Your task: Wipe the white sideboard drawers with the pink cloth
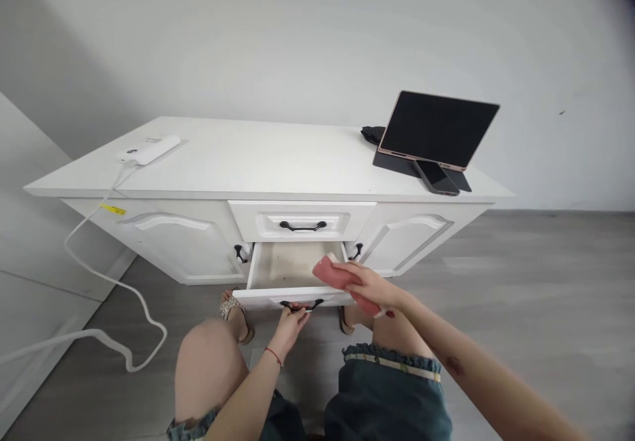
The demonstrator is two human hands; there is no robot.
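Left hand hooked onto the black curved metal handle of the open lower white drawer, fingers curled over the bar, thin red string bracelet on that wrist. Right hand closed around a flat pinkish-red cloth or sponge pad, can't really tell which, held just over the drawer's right front corner with one end poking in above the pale, bare-looking drawer bottom. Drawer pulled out of a low white wooden cabinet, right under a second, shut drawer with the same kind of black handle. Arched door panels on either side. Up top on the right: dark tablet propped upright on a black folding stand, dark phone lying just in front of it, small black bundle behind. Far left corner of the top: white power strip type block, white cable trailing off the edge and looping over the grey wood-look floor. Bare knees, teal shorts and sandals visible below, squatting close in front.
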